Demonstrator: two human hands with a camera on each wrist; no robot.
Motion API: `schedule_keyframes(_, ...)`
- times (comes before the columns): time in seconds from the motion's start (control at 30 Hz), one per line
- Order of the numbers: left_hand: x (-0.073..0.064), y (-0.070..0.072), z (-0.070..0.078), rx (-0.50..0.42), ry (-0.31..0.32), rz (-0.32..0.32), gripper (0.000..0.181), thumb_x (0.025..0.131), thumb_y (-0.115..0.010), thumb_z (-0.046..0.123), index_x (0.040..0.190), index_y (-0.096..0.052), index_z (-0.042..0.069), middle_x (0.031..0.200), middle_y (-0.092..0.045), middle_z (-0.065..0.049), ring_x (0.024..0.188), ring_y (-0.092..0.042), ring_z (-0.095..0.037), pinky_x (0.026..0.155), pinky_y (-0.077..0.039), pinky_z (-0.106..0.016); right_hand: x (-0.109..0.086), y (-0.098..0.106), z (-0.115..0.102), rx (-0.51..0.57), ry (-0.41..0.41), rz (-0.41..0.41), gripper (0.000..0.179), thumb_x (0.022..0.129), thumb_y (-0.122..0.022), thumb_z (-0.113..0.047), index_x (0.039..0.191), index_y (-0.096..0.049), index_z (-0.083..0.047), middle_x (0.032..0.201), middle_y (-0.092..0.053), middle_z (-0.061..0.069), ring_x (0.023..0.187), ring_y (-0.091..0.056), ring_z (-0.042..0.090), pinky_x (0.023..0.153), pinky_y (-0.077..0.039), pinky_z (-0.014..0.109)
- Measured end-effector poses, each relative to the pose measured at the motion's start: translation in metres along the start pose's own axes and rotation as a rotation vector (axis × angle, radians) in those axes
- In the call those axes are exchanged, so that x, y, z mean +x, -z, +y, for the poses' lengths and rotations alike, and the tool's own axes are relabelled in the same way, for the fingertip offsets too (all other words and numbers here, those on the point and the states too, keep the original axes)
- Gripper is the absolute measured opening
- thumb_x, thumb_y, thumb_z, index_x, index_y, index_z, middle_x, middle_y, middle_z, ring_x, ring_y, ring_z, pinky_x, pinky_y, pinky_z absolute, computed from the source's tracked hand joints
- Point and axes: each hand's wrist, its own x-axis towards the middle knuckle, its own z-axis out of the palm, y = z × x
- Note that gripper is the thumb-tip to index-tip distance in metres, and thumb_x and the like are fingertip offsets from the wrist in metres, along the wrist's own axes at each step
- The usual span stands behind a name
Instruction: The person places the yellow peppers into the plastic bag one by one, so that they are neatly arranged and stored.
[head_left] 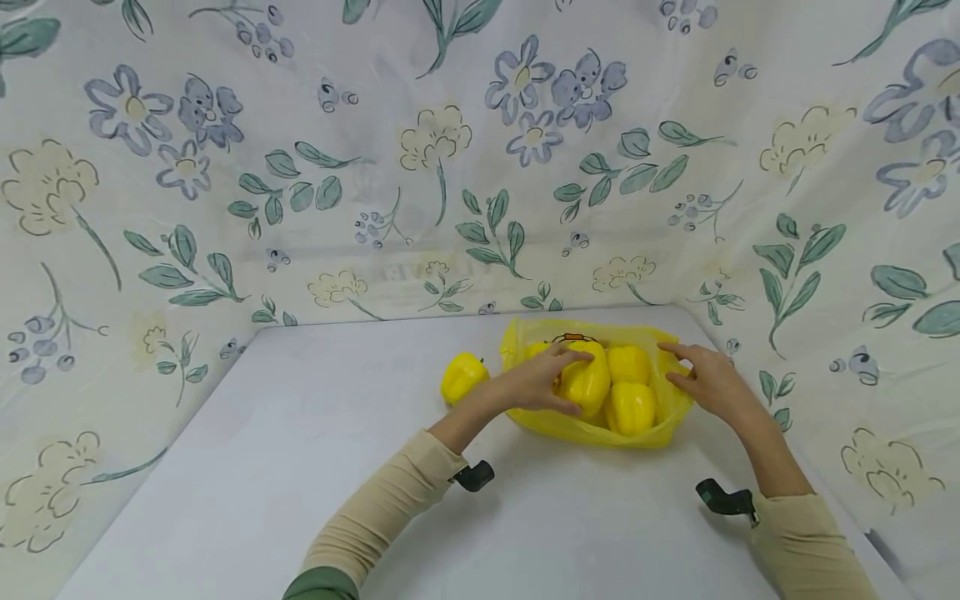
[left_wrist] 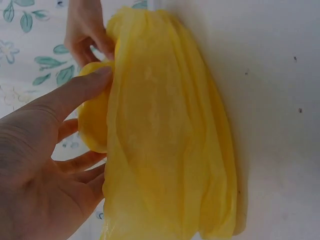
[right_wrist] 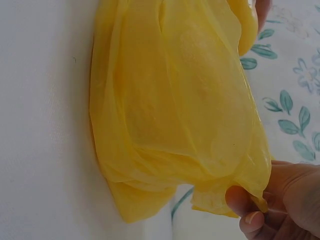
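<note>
A thin yellow plastic bag lies with its mouth spread, several yellow bell peppers inside it. My left hand grips one yellow bell pepper at the bag's mouth, thumb on the near side and fingers round the far side. In the left wrist view, that pepper pokes out past the bag's rim. At the bag's right end my right hand pinches the rim; the right wrist view shows the plastic gathered between thumb and fingers.
One more yellow bell pepper sits on the white table, left of the bag and close to my left forearm. Behind and beside the table hangs a flower-patterned curtain. An orange and black band shows at the bag's back edge.
</note>
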Motion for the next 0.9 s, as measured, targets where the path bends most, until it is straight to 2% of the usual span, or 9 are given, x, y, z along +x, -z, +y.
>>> schedule_keyframes(0.13, -0.0012, -0.0043, 0.0017, -0.006, 0.006, -0.006, 0.082, 0.084, -0.077, 0.040, 0.152, -0.033, 0.025, 0.149, -0.037, -0.010, 0.122, -0.048, -0.017, 0.107, -0.045, -0.030, 0.0002, -0.0007, 0.0007, -0.005, 0.000, 0.001, 0.050, 0.093, -0.065, -0.010, 0.140, -0.050, -0.002, 0.126, -0.058, 0.032, 0.076, -0.061, 0.022, 0.063, -0.057, 0.029)
schedule_keyframes(0.43, -0.0031, -0.0085, 0.0030, 0.003, 0.021, -0.016, 0.082, 0.084, -0.076, 0.041, 0.152, -0.033, 0.026, 0.144, -0.041, -0.008, 0.115, -0.049, -0.016, 0.102, -0.047, -0.029, 0.0006, -0.0026, 0.0041, -0.016, 0.009, 0.005, 0.049, 0.093, -0.063, -0.010, 0.139, -0.050, -0.001, 0.127, -0.059, 0.031, 0.080, -0.063, 0.025, 0.066, -0.059, 0.033)
schedule_keyframes(0.67, -0.0009, -0.0084, 0.0038, 0.026, 0.024, -0.031, 0.082, 0.084, -0.075, 0.044, 0.152, -0.032, 0.027, 0.143, -0.042, -0.007, 0.114, -0.049, -0.016, 0.101, -0.047, -0.030, 0.0008, -0.0015, 0.0035, -0.017, 0.006, 0.008, 0.048, 0.093, -0.063, -0.010, 0.139, -0.050, -0.001, 0.126, -0.059, 0.031, 0.075, -0.060, 0.022, 0.062, -0.055, 0.026)
schedule_keyframes(0.9, -0.0003, -0.0086, 0.0046, 0.045, 0.019, -0.058, 0.081, 0.085, -0.074, 0.046, 0.152, -0.033, 0.025, 0.144, -0.043, -0.008, 0.116, -0.048, -0.016, 0.102, -0.047, -0.029, 0.0005, -0.0011, 0.0014, -0.010, 0.005, 0.020, 0.048, 0.093, -0.065, -0.009, 0.138, -0.051, -0.002, 0.126, -0.059, 0.031, 0.076, -0.061, 0.023, 0.063, -0.057, 0.028)
